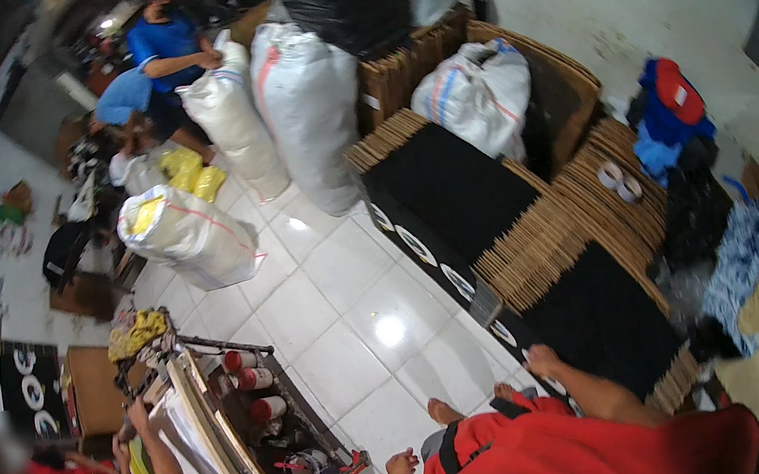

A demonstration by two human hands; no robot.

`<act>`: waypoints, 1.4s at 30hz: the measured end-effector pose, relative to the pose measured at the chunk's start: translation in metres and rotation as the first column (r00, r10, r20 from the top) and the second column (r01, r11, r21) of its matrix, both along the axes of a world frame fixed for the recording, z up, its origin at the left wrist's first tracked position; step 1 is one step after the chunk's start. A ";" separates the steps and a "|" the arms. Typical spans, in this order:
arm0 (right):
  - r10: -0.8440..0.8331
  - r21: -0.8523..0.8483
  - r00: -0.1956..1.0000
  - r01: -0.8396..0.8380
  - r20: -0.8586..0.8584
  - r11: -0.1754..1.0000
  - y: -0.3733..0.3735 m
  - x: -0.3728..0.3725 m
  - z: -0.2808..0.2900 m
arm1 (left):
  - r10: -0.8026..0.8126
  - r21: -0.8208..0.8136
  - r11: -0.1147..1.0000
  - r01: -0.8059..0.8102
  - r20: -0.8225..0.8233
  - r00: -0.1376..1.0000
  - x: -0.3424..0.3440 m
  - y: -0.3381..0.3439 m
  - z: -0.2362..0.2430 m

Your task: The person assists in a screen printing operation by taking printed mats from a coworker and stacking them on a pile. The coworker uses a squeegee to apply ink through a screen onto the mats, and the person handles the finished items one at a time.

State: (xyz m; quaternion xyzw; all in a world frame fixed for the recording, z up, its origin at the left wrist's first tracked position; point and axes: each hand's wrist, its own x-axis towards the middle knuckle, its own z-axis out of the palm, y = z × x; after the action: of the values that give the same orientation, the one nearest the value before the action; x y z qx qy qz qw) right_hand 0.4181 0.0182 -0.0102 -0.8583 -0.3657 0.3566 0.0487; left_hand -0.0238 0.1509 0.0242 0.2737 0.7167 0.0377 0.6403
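My right hand [542,361] is at the left edge of a black cloth panel [590,327], its fingers bent over that edge and partly hidden. The cloth lies flat over a stack of thin brown boards, with white round shapes showing along its left side. A second black cloth panel [447,186] lies farther along on the same row. My left hand [401,467] hangs low by my red shirt, fingers curled in, with nothing visible in it. Between the two panels stand the edges of several thin brown boards [530,256].
To the left is a rack [253,356] holding red-and-white cans, with a person in red beside it. Large white sacks [307,113] stand ahead on the tiled floor [326,277], near people in blue. Piled clothes [751,273] lie along the right wall.
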 end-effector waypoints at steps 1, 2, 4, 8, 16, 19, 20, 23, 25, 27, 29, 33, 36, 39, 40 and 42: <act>0.059 0.013 0.998 -0.060 0.038 0.998 -0.015 0.005 -0.008 | 0.004 0.007 1.000 -0.004 0.004 1.000 0.003 -0.010 0.002; 0.031 -0.080 0.998 -0.027 0.047 0.996 -0.030 0.007 -0.017 | 0.007 0.013 1.000 -0.007 0.007 1.000 0.007 -0.018 0.003; -0.094 -0.233 0.994 0.081 -0.046 0.969 -0.061 0.013 -0.030 | 0.000 0.019 1.000 0.001 -0.027 1.000 0.010 -0.040 0.008; -0.113 -0.334 0.957 0.017 -0.268 0.942 -0.092 0.021 -0.045 | 0.092 0.000 0.996 -0.093 -0.135 0.987 0.009 -0.082 0.018; -0.017 -0.182 0.954 -0.039 -0.298 0.983 -0.026 0.005 -0.066 | -0.523 0.040 0.798 0.602 -0.451 0.723 -0.016 -0.161 0.025; 0.041 -0.019 0.932 -0.052 -0.359 0.998 0.006 0.000 -0.055 | -0.710 -0.020 0.585 0.811 -0.495 0.500 -0.019 -0.180 0.021; -0.037 -0.020 0.918 0.032 -0.395 0.999 0.013 -0.002 -0.050 | -0.740 -0.027 0.533 0.846 -0.500 0.450 -0.020 -0.183 0.018; -0.144 -0.030 0.898 0.144 -0.416 0.989 0.029 -0.008 -0.046 | -0.782 -0.033 0.445 0.895 -0.500 0.371 -0.028 -0.184 0.000; -0.090 0.017 0.908 0.106 -0.410 0.994 0.029 -0.008 -0.052 | -0.800 -0.081 0.439 0.895 -0.489 0.348 -0.035 -0.180 -0.020; -0.080 -0.023 0.900 0.078 -0.429 0.997 0.023 -0.004 -0.063 | -0.828 -0.170 0.436 0.884 -0.460 0.320 -0.042 -0.176 -0.042; 0.365 0.052 0.890 -0.365 -0.272 0.929 0.016 0.000 -0.074 | -0.843 -0.206 0.409 0.889 -0.458 0.282 -0.048 -0.172 -0.062; 0.432 -0.203 0.847 -0.503 -0.310 0.840 -0.008 0.012 -0.073 | -0.798 -0.178 0.517 0.837 -0.454 0.396 -0.050 -0.164 -0.068; 0.831 -0.195 0.540 -0.836 -0.132 0.513 -0.017 0.010 -0.059 | -0.634 -0.111 0.739 0.664 -0.448 0.630 -0.043 -0.153 -0.042; 0.860 -0.146 0.511 -0.851 -0.006 0.505 -0.013 -0.003 -0.043 | -0.303 -0.030 0.947 0.320 -0.418 0.856 -0.033 -0.142 -0.007; 0.837 -0.070 0.547 -0.835 -0.014 0.545 -0.006 -0.009 -0.040 | -0.199 -0.008 0.977 0.214 -0.409 0.891 -0.030 -0.139 0.001; 0.801 -0.008 0.597 -0.802 -0.046 0.597 0.014 -0.024 -0.034 | -0.032 0.029 0.998 0.047 -0.389 0.921 -0.026 -0.133 0.012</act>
State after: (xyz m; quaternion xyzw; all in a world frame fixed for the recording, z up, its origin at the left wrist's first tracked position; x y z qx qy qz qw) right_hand 0.3937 0.0320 -0.0443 -0.5968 -0.7060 0.3614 -0.1216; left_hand -0.0496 0.0179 0.0364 0.3019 0.8229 -0.0166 0.4811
